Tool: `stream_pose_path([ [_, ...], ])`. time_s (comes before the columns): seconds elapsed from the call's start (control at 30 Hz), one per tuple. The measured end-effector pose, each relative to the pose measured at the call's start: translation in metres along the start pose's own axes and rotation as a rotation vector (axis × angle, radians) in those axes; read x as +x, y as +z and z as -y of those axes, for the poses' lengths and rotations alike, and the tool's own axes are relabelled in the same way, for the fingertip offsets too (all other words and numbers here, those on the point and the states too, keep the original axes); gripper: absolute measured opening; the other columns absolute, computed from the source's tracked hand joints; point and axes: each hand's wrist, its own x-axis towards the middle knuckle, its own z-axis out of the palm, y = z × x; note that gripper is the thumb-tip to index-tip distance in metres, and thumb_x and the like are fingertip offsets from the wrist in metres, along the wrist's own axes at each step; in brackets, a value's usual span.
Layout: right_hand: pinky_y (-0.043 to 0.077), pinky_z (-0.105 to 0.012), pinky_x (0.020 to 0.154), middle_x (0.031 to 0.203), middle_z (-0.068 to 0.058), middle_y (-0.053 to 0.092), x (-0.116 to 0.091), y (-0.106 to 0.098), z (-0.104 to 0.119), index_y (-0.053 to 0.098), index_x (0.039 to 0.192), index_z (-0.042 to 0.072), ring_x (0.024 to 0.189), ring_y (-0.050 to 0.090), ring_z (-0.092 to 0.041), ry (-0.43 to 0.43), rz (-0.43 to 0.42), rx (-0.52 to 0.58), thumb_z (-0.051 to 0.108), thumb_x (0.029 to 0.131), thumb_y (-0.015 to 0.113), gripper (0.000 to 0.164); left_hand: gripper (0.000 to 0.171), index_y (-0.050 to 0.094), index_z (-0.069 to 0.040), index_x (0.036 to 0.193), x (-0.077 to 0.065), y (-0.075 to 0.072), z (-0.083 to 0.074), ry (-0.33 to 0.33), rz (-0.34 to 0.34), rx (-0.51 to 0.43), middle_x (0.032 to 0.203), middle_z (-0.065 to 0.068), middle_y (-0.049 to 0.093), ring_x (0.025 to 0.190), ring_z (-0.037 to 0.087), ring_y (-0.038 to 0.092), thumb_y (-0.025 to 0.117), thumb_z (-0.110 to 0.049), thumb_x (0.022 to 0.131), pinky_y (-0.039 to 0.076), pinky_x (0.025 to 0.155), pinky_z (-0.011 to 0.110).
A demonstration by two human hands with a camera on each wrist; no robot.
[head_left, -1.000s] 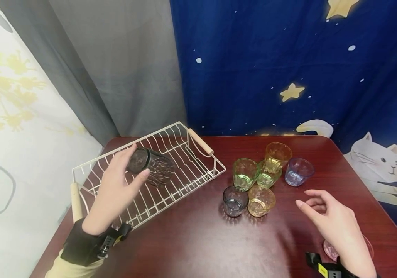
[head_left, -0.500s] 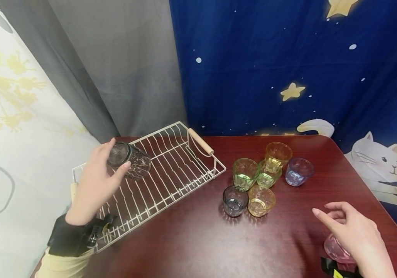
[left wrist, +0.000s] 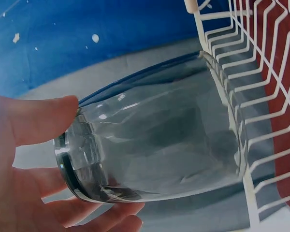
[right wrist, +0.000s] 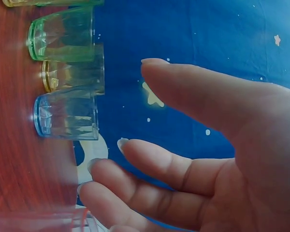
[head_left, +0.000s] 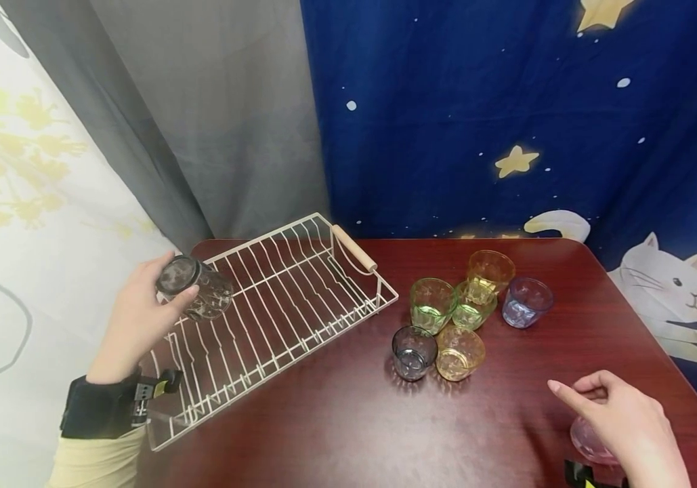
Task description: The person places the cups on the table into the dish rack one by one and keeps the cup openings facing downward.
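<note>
One pink glass (head_left: 588,440) hides partly behind the relaxed right hand (head_left: 631,421); the left hand (head_left: 136,313) grips a grey tumbler (head_left: 210,295) by its base.

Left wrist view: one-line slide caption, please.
A left hand grips a smoky-grey transparent tumbler by its base end, mouth facing a white wire rack.

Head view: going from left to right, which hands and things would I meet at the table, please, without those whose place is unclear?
Left hand → held dark glass → rack handle → standing dark glass → front yellow glass → blue glass → right hand
</note>
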Motion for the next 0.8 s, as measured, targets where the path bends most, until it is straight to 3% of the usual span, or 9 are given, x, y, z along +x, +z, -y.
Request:
stream_pose_path([
  [0.3, 0.044, -0.060, 0.082, 0.091, -0.016, 0.075, 0.002, 0.005, 0.005, 0.066, 0.099, 0.004, 0.101, 0.059, -0.047, -0.012, 0.013, -0.014, 0.070, 0.084, 0.056, 0.069, 0.070, 0.034, 0.006, 0.146, 0.000, -0.002, 0.014, -0.078, 0.018, 0.035, 0.138, 0.038, 0.043, 0.126, 0.056, 0.040, 0.064, -0.026, 0.091, 0.034, 0.101, 0.068],
  [0.6, 0.045, -0.053, 0.076, 0.099, -0.016, 0.074, -0.002, 0.009, 0.002, 0.065, 0.104, 0.007, 0.100, 0.059, -0.044, 0.136, -0.008, 0.018, 0.076, 0.078, 0.057, 0.074, 0.071, 0.033, 0.003, 0.147, 0.002, -0.002, 0.031, -0.145, 0.049, 0.035, 0.140, 0.038, 0.042, 0.127, 0.056, 0.040, 0.065, -0.025, 0.091, 0.034, 0.101, 0.069],
  [0.8, 0.044, -0.053, 0.077, 0.098, -0.018, 0.072, -0.004, 0.009, 0.000, 0.064, 0.105, 0.004, 0.098, 0.058, -0.043, 0.186, -0.022, 0.028, 0.073, 0.081, 0.056, 0.074, 0.073, 0.032, 0.000, 0.149, 0.003, -0.001, 0.039, -0.168, 0.084, 0.045, 0.142, 0.036, 0.041, 0.128, 0.056, 0.039, 0.065, -0.027, 0.091, 0.034, 0.100, 0.069],
])
